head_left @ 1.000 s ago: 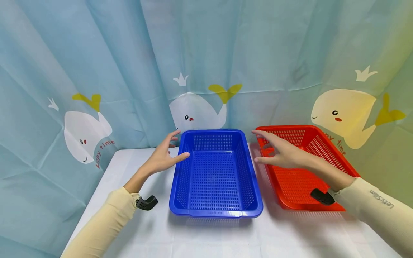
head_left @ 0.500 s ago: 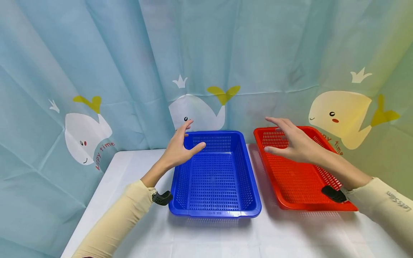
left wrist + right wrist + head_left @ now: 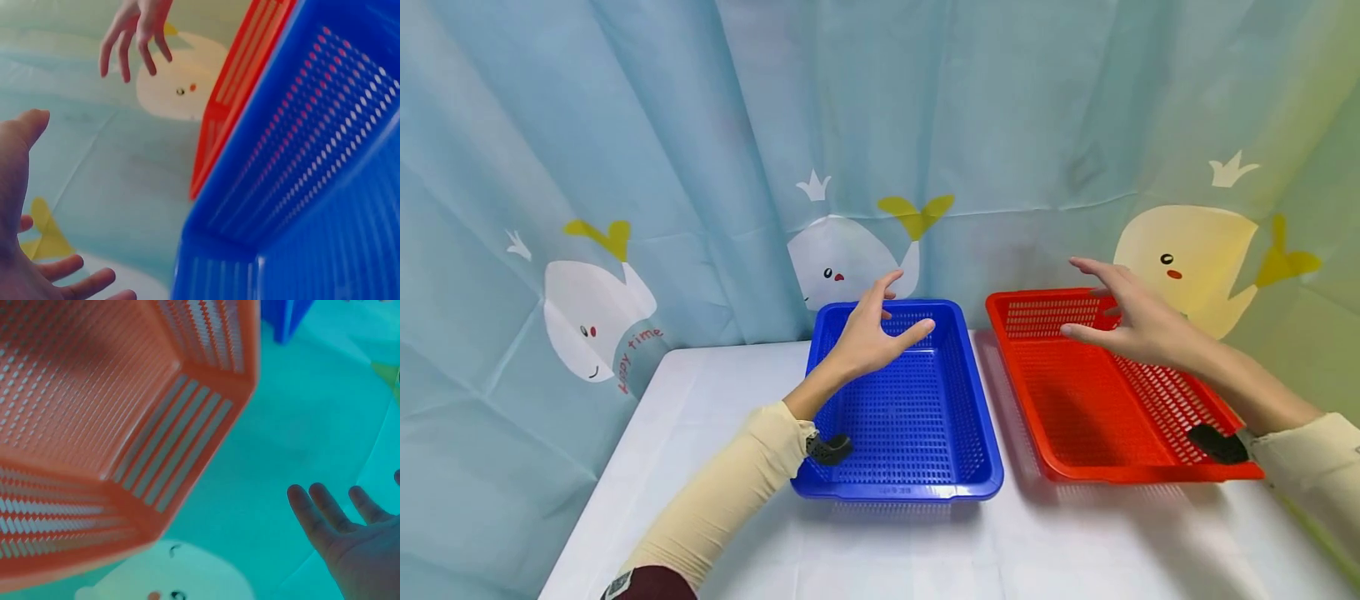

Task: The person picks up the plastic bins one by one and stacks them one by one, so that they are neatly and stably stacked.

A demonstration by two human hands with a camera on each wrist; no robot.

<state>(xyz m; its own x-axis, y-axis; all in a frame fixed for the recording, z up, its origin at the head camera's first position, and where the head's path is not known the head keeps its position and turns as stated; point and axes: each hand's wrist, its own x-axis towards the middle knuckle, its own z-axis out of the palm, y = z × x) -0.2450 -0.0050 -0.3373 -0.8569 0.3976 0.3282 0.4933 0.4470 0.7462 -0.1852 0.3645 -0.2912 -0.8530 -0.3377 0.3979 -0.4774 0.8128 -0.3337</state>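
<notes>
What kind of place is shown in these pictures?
Probably a staged recording corner, not a lived-in room. A white table stands against a blue curtain printed with cartoon whales, and on the table are only a blue basket and a red basket, both holding nothing.

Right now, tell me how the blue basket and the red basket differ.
The blue basket lies square to the table's front edge; the red basket is angled, its near end swung to the right. The left hand hovers open above the blue basket, the right hand above the red basket's far end. The blue basket sits left, the red one right. Both are empty, perforated, rectangular plastic trays on the white table.
</notes>
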